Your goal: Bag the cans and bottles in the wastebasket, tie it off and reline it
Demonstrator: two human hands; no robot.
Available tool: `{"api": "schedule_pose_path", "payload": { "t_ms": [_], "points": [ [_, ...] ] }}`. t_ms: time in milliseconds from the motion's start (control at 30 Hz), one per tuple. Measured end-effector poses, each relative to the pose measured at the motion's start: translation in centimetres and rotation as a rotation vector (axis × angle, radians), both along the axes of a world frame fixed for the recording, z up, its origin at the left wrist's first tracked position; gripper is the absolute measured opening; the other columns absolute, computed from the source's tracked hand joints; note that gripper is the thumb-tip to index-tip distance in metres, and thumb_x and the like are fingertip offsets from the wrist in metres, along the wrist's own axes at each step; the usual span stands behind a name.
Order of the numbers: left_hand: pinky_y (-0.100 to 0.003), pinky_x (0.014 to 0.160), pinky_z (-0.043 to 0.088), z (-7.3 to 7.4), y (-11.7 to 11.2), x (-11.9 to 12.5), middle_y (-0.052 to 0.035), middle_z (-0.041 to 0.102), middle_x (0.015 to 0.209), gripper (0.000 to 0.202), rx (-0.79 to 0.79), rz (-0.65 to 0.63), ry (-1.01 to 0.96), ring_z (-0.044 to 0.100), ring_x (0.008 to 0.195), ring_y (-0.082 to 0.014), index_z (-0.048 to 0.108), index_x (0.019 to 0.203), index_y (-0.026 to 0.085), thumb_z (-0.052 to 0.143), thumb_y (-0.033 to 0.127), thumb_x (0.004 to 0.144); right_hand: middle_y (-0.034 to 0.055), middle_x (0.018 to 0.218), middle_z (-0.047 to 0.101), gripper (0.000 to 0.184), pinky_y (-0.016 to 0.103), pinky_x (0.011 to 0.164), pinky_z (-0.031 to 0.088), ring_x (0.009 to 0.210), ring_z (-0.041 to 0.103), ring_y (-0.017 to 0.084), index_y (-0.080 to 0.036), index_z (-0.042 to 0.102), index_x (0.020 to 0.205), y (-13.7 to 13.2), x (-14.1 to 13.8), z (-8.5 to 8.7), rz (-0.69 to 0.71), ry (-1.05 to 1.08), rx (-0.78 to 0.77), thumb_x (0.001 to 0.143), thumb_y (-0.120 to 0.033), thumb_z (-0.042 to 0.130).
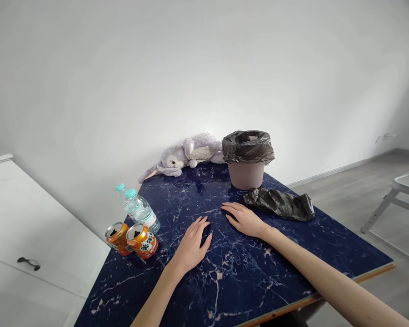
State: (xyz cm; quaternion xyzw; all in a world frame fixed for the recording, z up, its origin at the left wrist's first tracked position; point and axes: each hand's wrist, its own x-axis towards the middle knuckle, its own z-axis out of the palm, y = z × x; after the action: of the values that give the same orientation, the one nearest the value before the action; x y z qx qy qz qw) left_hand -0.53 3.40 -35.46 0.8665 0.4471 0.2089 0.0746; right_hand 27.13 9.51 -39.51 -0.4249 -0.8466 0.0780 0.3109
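Observation:
My left hand (192, 245) lies flat, palm down, on the dark blue marbled table (245, 281), fingers stretched out and holding nothing. My right hand (243, 218) also rests flat on the table a little farther away, fingers extended and empty. Just beyond my right hand lies a crumpled black plastic bag (281, 204). Behind that stands a small grey bin (247, 160) lined with a black bag. Left of my left hand, two orange drink cans (132, 239) lean at the table's left edge, with two clear water bottles (138, 209) behind them.
A grey plush toy (186, 156) lies at the far edge of the table against the white wall. A white cabinet (27, 236) with a dark handle stands to the left. A white stool or chair frame (400, 195) is on the grey floor at the right.

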Motion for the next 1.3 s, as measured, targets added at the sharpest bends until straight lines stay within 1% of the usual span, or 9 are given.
{"api": "schedule_pose_path", "payload": {
  "t_ms": [133,233,300,400,467,600,833,1033,1300],
  "points": [
    [-0.058,0.125,0.043,0.13,-0.02,0.05,-0.0069,0.053,0.163,0.041,-0.014,0.012,0.017,0.043,0.156,-0.0305,0.053,0.148,0.031,0.048,0.044,0.109,0.0124,0.157,0.057,0.059,0.05,0.122,0.045,0.145,0.054,0.029,-0.02,0.037,0.165,-0.21,0.04,0.23,-0.021,0.001,-0.03,0.108,-0.037,0.04],
    [-0.058,0.124,0.044,0.13,-0.01,0.02,-0.0065,0.053,0.163,0.042,0.002,0.001,0.007,0.044,0.155,-0.0307,0.054,0.149,0.032,0.048,0.044,0.109,0.0113,0.159,0.055,0.06,0.05,0.121,0.046,0.145,0.054,0.029,-0.023,0.034,0.167,-0.21,0.06,0.15,-0.028,-0.002,-0.034,0.109,-0.039,0.039],
    [-0.057,0.125,0.043,0.08,0.0,0.0,-0.0065,0.053,0.163,0.042,0.011,-0.006,0.002,0.044,0.155,-0.0303,0.053,0.149,0.032,0.048,0.043,0.109,0.0114,0.158,0.056,0.059,0.051,0.121,0.046,0.145,0.054,0.029,-0.023,0.037,0.165,-0.1,0.05,-0.02,-0.025,0.002,-0.021,0.109,-0.038,0.04],
    [-0.057,0.125,0.043,0.04,0.02,-0.03,-0.0062,0.054,0.162,0.042,0.014,-0.009,-0.005,0.045,0.155,-0.0301,0.054,0.149,0.032,0.049,0.043,0.109,0.0112,0.155,0.059,0.05,0.051,0.123,0.043,0.144,0.055,0.028,-0.021,0.052,0.155,0.1,0.01,-0.23,-0.01,0.001,0.003,0.108,-0.036,0.04],
    [-0.057,0.125,0.043,0.0,0.04,-0.03,-0.006,0.055,0.162,0.042,0.017,-0.01,-0.008,0.045,0.154,-0.0302,0.054,0.149,0.033,0.049,0.043,0.109,0.0111,0.155,0.059,0.048,0.049,0.124,0.042,0.144,0.055,0.028,-0.02,0.056,0.151,0.15,-0.01,-0.26,-0.004,-0.002,0.008,0.108,-0.035,0.04],
    [-0.057,0.125,0.043,-0.03,0.12,0.01,-0.0064,0.055,0.162,0.042,0.02,-0.006,0.004,0.045,0.155,-0.0304,0.054,0.149,0.032,0.049,0.043,0.109,0.0112,0.154,0.06,0.05,0.048,0.122,0.045,0.142,0.056,0.027,-0.019,0.051,0.155,0.12,0.02,-0.12,-0.003,0.008,0.014,0.108,-0.033,0.041],
    [-0.058,0.125,0.042,0.4,0.06,0.22,-0.0068,0.053,0.163,0.042,-0.027,0.016,0.033,0.043,0.156,-0.031,0.054,0.148,0.031,0.047,0.045,0.109,0.0103,0.154,0.059,0.05,0.048,0.122,0.045,0.143,0.055,0.027,-0.02,0.05,0.155,0.13,0.08,-0.07,-0.004,0.01,0.016,0.108,-0.034,0.041],
    [-0.056,0.126,0.042,0.3,0.11,0.22,-0.0068,0.054,0.162,0.041,-0.001,0.001,0.015,0.044,0.155,-0.0304,0.054,0.148,0.031,0.048,0.043,0.109,0.0119,0.154,0.06,0.046,0.049,0.124,0.044,0.143,0.056,0.028,-0.018,0.058,0.148,0.15,0.09,-0.03,-0.006,0.005,0.01,0.108,-0.034,0.042],
    [-0.055,0.127,0.041,0.64,0.03,0.4,-0.0052,0.05,0.166,0.043,-0.052,0.038,0.083,0.04,0.157,-0.0285,0.05,0.15,0.03,0.044,0.046,0.11,0.0119,0.154,0.06,0.046,0.051,0.123,0.045,0.142,0.056,0.03,-0.019,0.057,0.149,0.39,0.12,-0.27,-0.003,0.018,0.013,0.108,-0.034,0.045]
  ]
}}
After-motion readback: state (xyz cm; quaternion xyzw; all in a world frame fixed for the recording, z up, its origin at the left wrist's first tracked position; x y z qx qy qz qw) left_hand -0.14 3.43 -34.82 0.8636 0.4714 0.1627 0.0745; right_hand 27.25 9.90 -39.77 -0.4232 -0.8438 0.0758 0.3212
